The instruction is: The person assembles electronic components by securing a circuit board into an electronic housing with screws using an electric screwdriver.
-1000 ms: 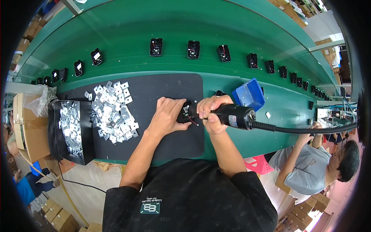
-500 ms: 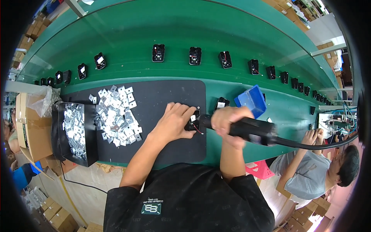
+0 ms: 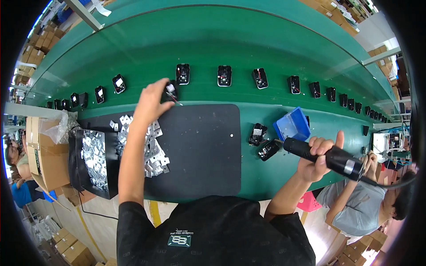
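Observation:
My left hand (image 3: 151, 101) reaches to the far edge of the black mat (image 3: 199, 146), fingers closed on a black plastic housing (image 3: 171, 90) with a white patch and a thin wire. This housing is at the belt's near edge, just left of another housing (image 3: 183, 74). In my right hand (image 3: 318, 160) is a black corded electric screwdriver (image 3: 339, 160), thumb raised, its bit pointing left. Near the bit lies an open housing (image 3: 269, 150), with a second housing (image 3: 257, 134) beside it. A pile of small metal plates (image 3: 155, 153) is partly hidden by my left forearm.
More housings stand in a row along the green belt (image 3: 204, 44). A blue bin (image 3: 293, 125) sits right of the mat; a black box (image 3: 114, 177) of metal plates stands at left. A co-worker (image 3: 355, 208) sits at right, near the screwdriver's cord.
My left hand has carried the housing from the mat's right side to the far left, at the belt. My right hand has drawn the screwdriver back to the right, away from that housing.

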Action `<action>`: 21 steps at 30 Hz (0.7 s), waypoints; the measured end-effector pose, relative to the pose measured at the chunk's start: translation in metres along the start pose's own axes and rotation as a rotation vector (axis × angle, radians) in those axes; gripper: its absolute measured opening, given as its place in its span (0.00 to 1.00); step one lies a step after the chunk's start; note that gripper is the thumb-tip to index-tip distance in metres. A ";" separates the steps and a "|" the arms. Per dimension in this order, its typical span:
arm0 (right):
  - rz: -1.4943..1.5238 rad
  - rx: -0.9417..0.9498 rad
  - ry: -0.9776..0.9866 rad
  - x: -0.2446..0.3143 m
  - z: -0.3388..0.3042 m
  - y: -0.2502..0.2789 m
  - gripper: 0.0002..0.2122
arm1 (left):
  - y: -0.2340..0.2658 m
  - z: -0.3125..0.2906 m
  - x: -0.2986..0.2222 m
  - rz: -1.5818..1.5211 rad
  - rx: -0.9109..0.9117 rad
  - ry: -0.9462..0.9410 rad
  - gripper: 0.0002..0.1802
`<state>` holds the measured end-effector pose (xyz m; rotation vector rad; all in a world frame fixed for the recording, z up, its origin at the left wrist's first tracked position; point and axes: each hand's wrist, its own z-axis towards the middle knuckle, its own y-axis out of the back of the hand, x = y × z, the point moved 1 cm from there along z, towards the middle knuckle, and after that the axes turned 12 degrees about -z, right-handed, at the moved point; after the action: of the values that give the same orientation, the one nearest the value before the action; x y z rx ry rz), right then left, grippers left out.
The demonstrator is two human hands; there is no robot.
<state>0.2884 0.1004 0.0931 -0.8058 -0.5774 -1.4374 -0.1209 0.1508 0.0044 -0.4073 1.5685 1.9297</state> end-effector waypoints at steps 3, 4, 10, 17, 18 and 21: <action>-0.077 -0.044 0.092 -0.006 -0.008 0.013 0.36 | 0.011 0.021 0.037 0.017 0.091 0.183 0.45; -0.110 -0.067 0.126 -0.006 -0.007 0.016 0.37 | 0.011 0.030 0.036 0.106 0.143 0.179 0.47; -0.063 -0.274 0.027 -0.011 0.004 0.038 0.37 | -0.008 0.051 0.003 0.359 0.054 -0.004 0.56; -0.207 -0.359 -0.097 -0.047 0.017 0.048 0.26 | -0.028 0.029 -0.051 0.132 0.053 -0.139 0.40; -0.279 -0.329 -0.107 -0.051 0.016 0.048 0.25 | -0.025 0.013 -0.068 0.099 0.095 -0.143 0.41; -0.262 -0.354 -0.149 -0.062 0.009 0.051 0.22 | -0.031 -0.040 -0.106 0.021 0.199 -0.161 0.42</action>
<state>0.3356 0.1447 0.0439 -1.1563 -0.5638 -1.7592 -0.0260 0.0882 0.0332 -0.1479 1.6436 1.7538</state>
